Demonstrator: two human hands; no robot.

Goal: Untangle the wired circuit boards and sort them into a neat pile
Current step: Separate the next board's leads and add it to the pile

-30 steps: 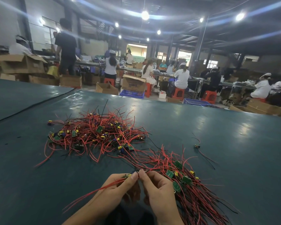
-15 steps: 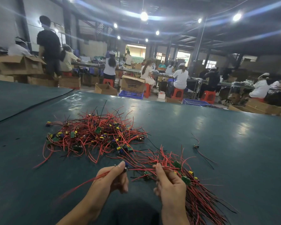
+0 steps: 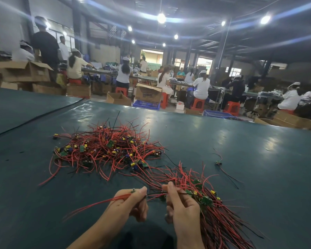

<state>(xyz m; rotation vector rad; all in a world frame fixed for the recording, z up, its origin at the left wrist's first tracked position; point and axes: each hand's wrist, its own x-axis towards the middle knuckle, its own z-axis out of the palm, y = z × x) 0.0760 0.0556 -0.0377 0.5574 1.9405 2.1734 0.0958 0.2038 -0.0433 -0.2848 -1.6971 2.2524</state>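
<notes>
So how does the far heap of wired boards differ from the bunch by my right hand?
The far heap is a tangle, wires looping every way; the near bunch has wires running roughly parallel. The far heap spreads wide, no hand on it; the near bunch is narrower, beside the right hand. Both hold small green boards on red and black wires.

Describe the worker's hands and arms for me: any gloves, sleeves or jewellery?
No gloves: the left hand and right hand are both bare, with short nails and no rings showing. The left forearm and right forearm are bare too: no sleeve, watch or bracelet in view down to the frame's edge.
</notes>
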